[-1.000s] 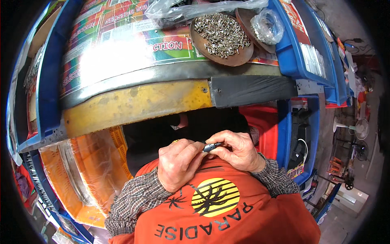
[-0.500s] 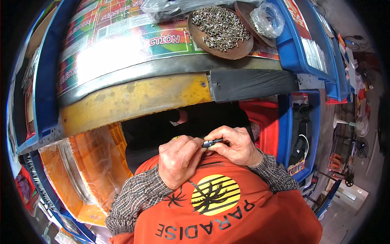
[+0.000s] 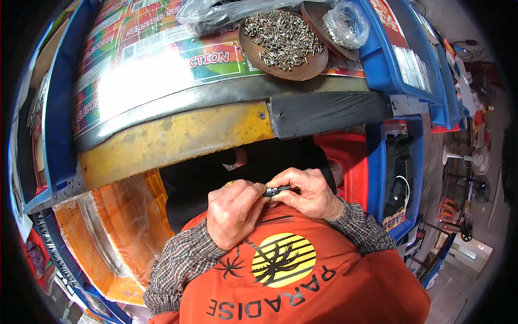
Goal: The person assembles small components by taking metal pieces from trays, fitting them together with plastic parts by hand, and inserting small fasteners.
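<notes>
Between my two hands, close in front of my red shirt, is a small dark cylindrical piece [image 3: 273, 191] with a light band. My left hand [image 3: 235, 209] pinches its left end, the fingertips partly covering it. On the other end, my right hand [image 3: 307, 191] has thumb and forefinger closed on the same piece. Its exact kind is too small to make out. Both hands are held below the front edge of the workbench, over my lap.
A brown dish [image 3: 318, 69] heaped with small metal pins stands on the bench [image 3: 216, 120]. Beside it lies a clear plastic bag [image 3: 347, 24]. Blue bins [image 3: 386, 59] flank the right side, with another lower blue bin [image 3: 414, 178]. An orange plastic-wrapped container [image 3: 127, 232] is at lower left.
The view has shifted slightly, so the bench and dish sit a little further left. Both hands keep their grip on the small dark piece.
</notes>
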Motion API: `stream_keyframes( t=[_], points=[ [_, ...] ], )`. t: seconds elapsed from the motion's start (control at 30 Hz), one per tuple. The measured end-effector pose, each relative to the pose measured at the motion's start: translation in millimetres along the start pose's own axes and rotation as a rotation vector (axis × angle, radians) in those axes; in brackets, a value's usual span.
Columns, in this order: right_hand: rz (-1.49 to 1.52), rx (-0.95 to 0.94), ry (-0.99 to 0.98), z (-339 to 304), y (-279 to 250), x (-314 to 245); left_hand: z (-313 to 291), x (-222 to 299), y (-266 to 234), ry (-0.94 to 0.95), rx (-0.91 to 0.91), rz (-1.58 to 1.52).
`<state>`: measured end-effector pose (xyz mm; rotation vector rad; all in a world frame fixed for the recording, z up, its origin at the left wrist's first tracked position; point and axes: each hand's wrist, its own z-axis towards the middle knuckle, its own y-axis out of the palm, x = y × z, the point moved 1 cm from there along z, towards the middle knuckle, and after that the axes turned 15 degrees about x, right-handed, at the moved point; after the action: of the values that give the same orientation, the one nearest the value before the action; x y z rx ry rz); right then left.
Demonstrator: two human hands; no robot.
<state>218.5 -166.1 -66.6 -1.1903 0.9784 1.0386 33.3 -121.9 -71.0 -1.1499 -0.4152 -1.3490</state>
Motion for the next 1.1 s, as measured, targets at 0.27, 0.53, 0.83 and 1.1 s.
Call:
stream_keyframes(
  t=[0.27,0.53,0.83,1.1],
  points=[
    [0.152,-0.04,0.123,-0.6,-0.5,4.5,4.2,-2.7,-1.2,0.03,-0.01,-0.033],
    [0.007,0.092,-0.026,-6.3,6.2,8.6,-1.5,-0.2,-0.5,0.002,0.078,0.031],
    [0.123,0.044,0.037,2.4,1.0,5.3,8.5,-4.2,-1.7,0.054,0.051,-0.016],
    [-0.126,0.08,-0.19,34.5,-24.3,-35.3,30.2,7.1,-16.8,0.132,0.059,0.058]
  ],
)
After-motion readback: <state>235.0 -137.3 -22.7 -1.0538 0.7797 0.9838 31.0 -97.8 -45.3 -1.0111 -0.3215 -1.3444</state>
